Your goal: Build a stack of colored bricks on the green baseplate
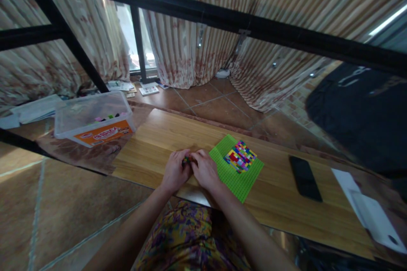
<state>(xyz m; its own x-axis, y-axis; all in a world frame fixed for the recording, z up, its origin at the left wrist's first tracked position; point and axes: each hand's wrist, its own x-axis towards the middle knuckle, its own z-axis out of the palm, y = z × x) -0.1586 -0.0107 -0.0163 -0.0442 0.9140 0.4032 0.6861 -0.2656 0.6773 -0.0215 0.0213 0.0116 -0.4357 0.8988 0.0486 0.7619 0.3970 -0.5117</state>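
Observation:
Close together over the wooden board, my left hand (176,171) and my right hand (204,168) are closed, with fingertips meeting. Between them shows a bit of small coloured toy bricks (186,160), dark with green and red; fingers hide most of it. Just right of my right hand lies a green studded baseplate (246,183), turned at an angle and partly behind my wrist. On its upper part sits a block of many-coloured bricks (241,156), with red, yellow, blue, white and pink pieces.
A clear plastic bin (95,114) with an orange label and a few loose pieces stands left of the wooden board (159,127). A black phone (305,178) lies right, near white papers or boxes (372,214). A black metal bar (203,15) crosses above, before curtains.

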